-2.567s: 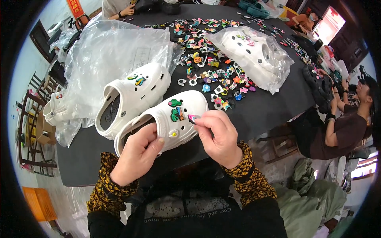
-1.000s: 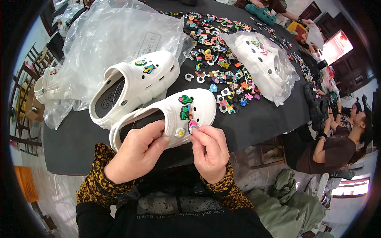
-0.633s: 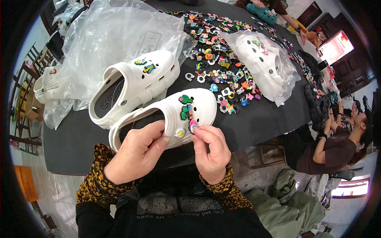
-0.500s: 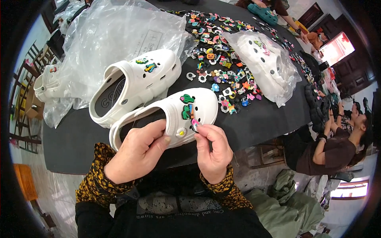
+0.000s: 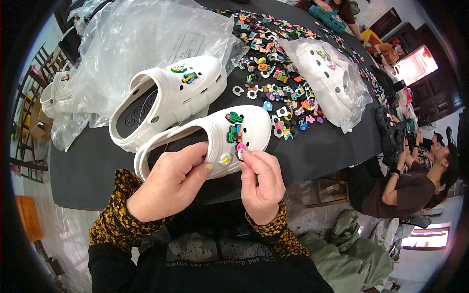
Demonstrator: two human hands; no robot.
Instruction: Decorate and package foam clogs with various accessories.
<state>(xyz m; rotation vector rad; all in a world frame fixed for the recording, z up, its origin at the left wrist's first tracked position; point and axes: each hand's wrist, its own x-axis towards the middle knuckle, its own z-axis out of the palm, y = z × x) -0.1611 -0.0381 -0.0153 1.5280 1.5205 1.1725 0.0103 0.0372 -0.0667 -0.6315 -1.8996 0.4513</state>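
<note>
My left hand (image 5: 171, 183) grips the rim of a white clog (image 5: 254, 119), fingers inside the opening and thumb outside. Between thumb and fingertips, my right hand (image 5: 264, 183) pinches a small pink-and-white shoe charm (image 5: 241, 150) against the clog's upper. On the same upper sit a cactus charm (image 5: 234, 117), a green plant-like charm (image 5: 233, 133) and a white flower charm (image 5: 225, 159) with a yellow centre. The charm's back is hidden. Just behind lies a second white clog (image 5: 195, 73), bearing two charms.
Clear plastic bags (image 5: 141, 44) cover the back left, beside another white clog (image 5: 56, 95). Many loose charms (image 5: 264, 68) spread over the black table (image 5: 93, 171). A bagged white pair (image 5: 332, 83) lies to the right. Co-workers (image 5: 415, 190) sit along the right side.
The pink charm now lies closer to the clog's surface, with more of its face showing. My right fingers have shifted slightly; my left hand keeps its grip.
</note>
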